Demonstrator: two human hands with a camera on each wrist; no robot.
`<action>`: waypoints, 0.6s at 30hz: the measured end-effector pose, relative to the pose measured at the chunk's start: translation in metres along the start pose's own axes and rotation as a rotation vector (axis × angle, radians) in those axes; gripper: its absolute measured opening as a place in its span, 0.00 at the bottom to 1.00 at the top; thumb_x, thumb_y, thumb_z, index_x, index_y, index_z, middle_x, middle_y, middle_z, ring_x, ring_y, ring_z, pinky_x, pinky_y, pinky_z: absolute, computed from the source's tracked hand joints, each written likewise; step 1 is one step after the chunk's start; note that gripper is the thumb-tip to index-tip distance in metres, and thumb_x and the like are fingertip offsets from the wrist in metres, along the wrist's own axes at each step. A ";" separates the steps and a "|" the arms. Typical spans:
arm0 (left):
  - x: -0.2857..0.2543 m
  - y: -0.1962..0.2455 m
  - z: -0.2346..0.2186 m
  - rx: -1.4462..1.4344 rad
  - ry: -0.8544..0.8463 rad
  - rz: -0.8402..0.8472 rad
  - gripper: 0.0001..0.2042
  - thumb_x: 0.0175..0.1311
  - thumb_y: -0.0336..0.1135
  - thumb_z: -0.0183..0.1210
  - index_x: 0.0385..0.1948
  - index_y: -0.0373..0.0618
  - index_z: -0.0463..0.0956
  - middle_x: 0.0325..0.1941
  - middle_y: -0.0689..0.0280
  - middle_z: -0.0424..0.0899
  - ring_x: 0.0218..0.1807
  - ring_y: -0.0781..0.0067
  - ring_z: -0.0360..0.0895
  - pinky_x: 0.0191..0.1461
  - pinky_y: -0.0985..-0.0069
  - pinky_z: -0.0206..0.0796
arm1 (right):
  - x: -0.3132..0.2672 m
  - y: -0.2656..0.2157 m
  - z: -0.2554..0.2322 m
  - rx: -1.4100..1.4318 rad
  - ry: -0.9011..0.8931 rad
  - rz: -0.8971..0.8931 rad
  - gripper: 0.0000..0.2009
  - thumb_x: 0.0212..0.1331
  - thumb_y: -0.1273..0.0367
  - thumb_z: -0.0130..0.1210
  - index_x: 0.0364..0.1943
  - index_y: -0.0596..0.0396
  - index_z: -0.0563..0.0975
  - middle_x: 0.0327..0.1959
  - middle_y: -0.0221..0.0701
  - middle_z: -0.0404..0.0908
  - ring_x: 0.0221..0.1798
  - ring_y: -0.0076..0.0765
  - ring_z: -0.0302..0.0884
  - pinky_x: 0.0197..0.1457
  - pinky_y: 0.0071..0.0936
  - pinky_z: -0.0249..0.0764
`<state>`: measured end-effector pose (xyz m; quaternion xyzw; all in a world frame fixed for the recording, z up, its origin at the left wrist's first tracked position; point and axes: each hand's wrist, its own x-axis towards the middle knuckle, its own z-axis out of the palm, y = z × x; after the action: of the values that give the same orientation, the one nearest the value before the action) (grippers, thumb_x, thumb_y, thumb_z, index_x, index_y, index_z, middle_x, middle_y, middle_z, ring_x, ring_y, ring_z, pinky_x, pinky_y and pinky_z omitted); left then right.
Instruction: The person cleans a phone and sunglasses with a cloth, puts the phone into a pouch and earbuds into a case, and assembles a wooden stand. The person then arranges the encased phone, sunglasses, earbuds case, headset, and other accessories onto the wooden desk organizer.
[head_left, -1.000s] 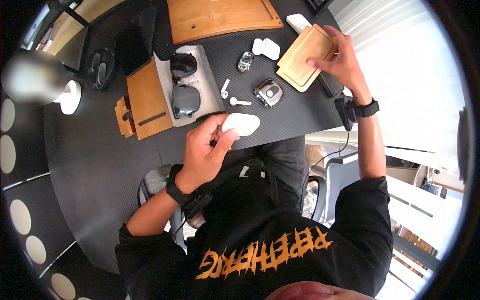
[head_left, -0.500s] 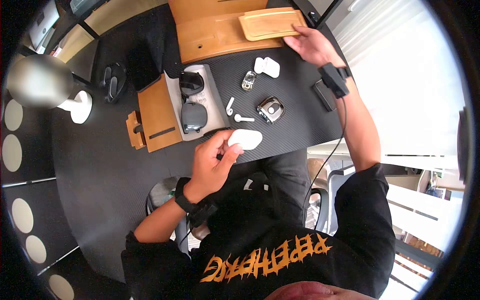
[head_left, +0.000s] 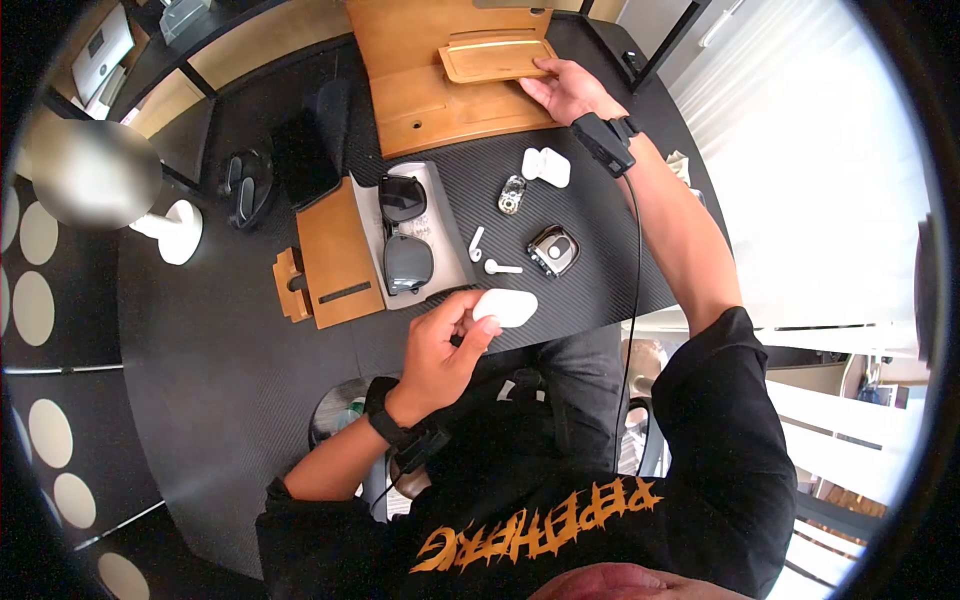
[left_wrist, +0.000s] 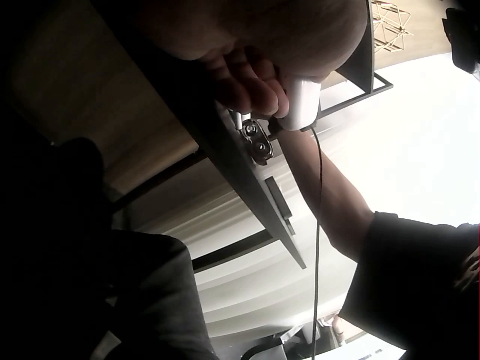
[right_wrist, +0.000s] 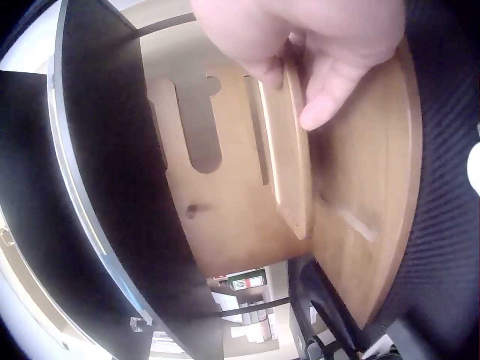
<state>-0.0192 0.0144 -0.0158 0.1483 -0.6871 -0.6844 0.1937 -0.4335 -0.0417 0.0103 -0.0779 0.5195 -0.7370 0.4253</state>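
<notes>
My left hand (head_left: 440, 350) holds a smooth white earbud case (head_left: 507, 308) over the desk's near edge, thumb on one side and fingers behind. In the left wrist view, the case (left_wrist: 302, 103) sticks out past curled fingers. At the far side, my right hand (head_left: 573, 92) pinches the end of a shallow wooden tray (head_left: 495, 62). In the right wrist view, the tray (right_wrist: 291, 157) tilts on edge between thumb and fingers, close to the upright slotted panel of a wooden desk stand (right_wrist: 225, 199). Two white earbuds (head_left: 503, 268) lie loose beyond the left hand.
Sunglasses (head_left: 409, 263) rest in an open glasses case (head_left: 458, 265) left of the earbuds. A dark clear-edged case (head_left: 553, 251), a small transparent case (head_left: 512, 194) and a white opened case (head_left: 546, 167) stand mid-desk. A white lamp base (head_left: 182, 232) is at left.
My right hand has carried the wooden tray from the right side of the desk, away and leftward to the wooden stand. The left hand keeps its hold on the white case. The head view has shifted.
</notes>
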 end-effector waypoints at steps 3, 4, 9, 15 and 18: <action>0.000 0.000 -0.001 0.007 0.001 0.003 0.17 0.80 0.38 0.58 0.57 0.31 0.79 0.46 0.61 0.88 0.42 0.80 0.84 0.40 0.80 0.75 | 0.006 0.001 -0.002 0.001 0.023 -0.027 0.12 0.79 0.71 0.52 0.57 0.65 0.71 0.53 0.43 0.79 0.50 0.40 0.85 0.59 0.32 0.90; 0.000 0.001 -0.001 0.011 -0.003 0.003 0.17 0.81 0.38 0.58 0.57 0.31 0.79 0.46 0.61 0.88 0.42 0.80 0.84 0.40 0.80 0.75 | 0.007 0.000 -0.003 0.007 0.032 -0.040 0.12 0.79 0.71 0.52 0.58 0.64 0.71 0.54 0.43 0.79 0.50 0.40 0.85 0.59 0.32 0.90; 0.001 0.002 0.002 0.000 0.044 0.003 0.13 0.77 0.33 0.63 0.54 0.33 0.81 0.39 0.62 0.91 0.39 0.80 0.86 0.45 0.78 0.78 | 0.003 -0.004 0.000 0.016 0.021 -0.058 0.12 0.79 0.71 0.52 0.58 0.64 0.71 0.54 0.42 0.79 0.51 0.39 0.84 0.59 0.32 0.90; 0.001 0.002 0.003 0.001 0.048 0.010 0.13 0.77 0.33 0.63 0.53 0.33 0.81 0.39 0.62 0.91 0.39 0.80 0.86 0.44 0.77 0.77 | 0.008 -0.002 -0.001 0.027 0.025 -0.034 0.11 0.78 0.72 0.53 0.57 0.64 0.71 0.54 0.41 0.79 0.52 0.39 0.84 0.60 0.31 0.90; 0.000 0.001 0.000 0.017 0.021 0.009 0.15 0.79 0.36 0.60 0.55 0.32 0.80 0.42 0.62 0.90 0.40 0.80 0.85 0.42 0.79 0.76 | 0.009 -0.001 0.001 0.027 0.018 -0.037 0.11 0.78 0.72 0.53 0.57 0.64 0.71 0.55 0.41 0.78 0.52 0.39 0.84 0.60 0.31 0.90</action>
<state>-0.0194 0.0143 -0.0145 0.1541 -0.6916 -0.6759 0.2025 -0.4395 -0.0486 0.0088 -0.0750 0.5120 -0.7524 0.4077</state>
